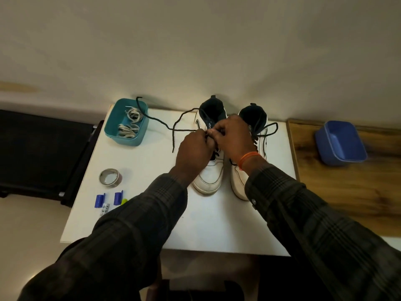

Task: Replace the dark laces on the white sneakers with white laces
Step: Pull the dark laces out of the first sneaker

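Two white sneakers stand side by side on a white table (pixel 152 213), toes toward me. Over the left sneaker (pixel 209 177) my left hand (pixel 193 148) and my right hand (pixel 233 137) meet, each pinching its dark lace (pixel 165 124) near the eyelets. Loose ends of that lace trail left across the table and over the teal bin. The right sneaker (pixel 238 183) still carries its dark lace (pixel 271 129), partly hidden by my right wrist. White laces (pixel 130 124) lie bundled in the teal bin (pixel 138 137) at the back left.
A roll of tape (pixel 110 178) and small blue clips (pixel 99 200) lie at the table's front left. An empty blue tub (pixel 340 144) sits on a wooden surface to the right. A dark chair stands on the left.
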